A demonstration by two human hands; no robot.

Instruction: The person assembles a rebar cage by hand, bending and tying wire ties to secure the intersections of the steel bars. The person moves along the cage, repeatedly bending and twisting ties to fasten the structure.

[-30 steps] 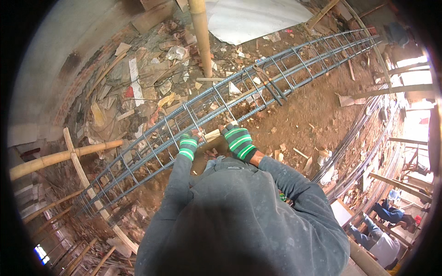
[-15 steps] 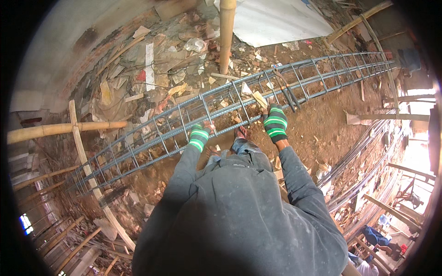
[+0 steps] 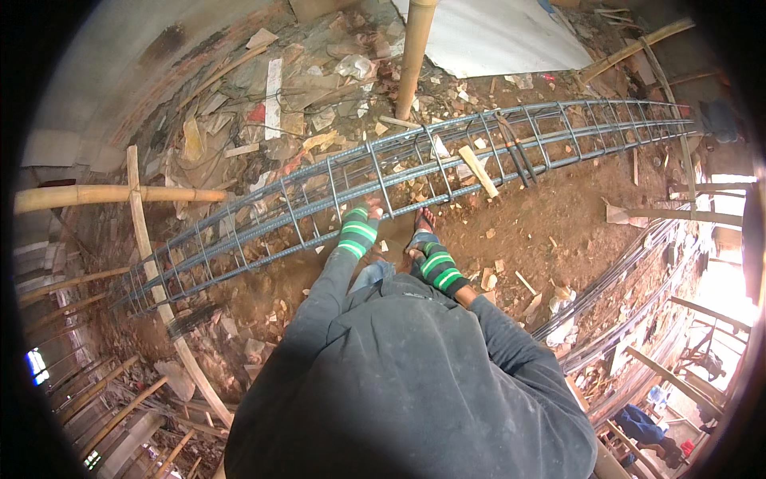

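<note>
A long rebar cage (image 3: pixel 388 202) of straight steel bars and square stirrups runs diagonally across the view, from lower left to upper right. At its near lower bar, my left hand (image 3: pixel 369 215) is closed on the cage, a green-and-black striped band around the wrist. My right hand (image 3: pixel 425 260), with a similar striped band, is close to my body and apart from the cage; its fingers are mostly hidden. A short pale wood strip (image 3: pixel 479 171) lies across the bars. To its right, long-handled pincers (image 3: pixel 517 152) rest on the cage.
A bamboo post (image 3: pixel 415 60) stands beyond the cage. Bamboo (image 3: pixel 120 195) and a wooden batten (image 3: pixel 152 263) cross at left. Rubble and scraps cover the ground near the wall. A white sheet (image 3: pixel 503 40) lies at the back; bundled rods (image 3: pixel 614 275) lie at right.
My right hand has drawn back from the wood strip toward my body, leaving the strip on the cage. My left hand stays at the near bar. The whole view has shifted slightly.
</note>
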